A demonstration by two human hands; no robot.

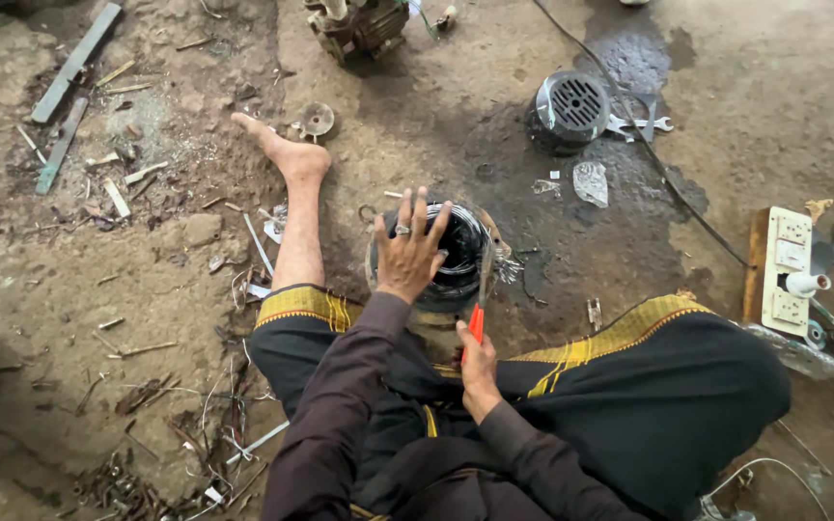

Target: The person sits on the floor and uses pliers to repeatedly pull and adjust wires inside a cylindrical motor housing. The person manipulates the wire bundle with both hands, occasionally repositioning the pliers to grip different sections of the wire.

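Observation:
I sit on a dirt floor with a round motor stator (456, 256), wound with dark glossy wire, between my legs. My left hand (407, 251) lies flat on top of it with fingers spread; a ring shows on one finger. My right hand (478, 371) grips the red handle of a screwdriver (481, 299), whose shaft points up along the stator's right side. My bare left leg and foot (287, 159) stretch out to the left.
A black ribbed motor cover (567, 111) lies at the back right beside spanners (639, 125) and a cable. An electrical switchboard (786, 270) sits at the right. Another motor part (354, 24) is at the top. Scrap wire and metal bits (185, 425) litter the left floor.

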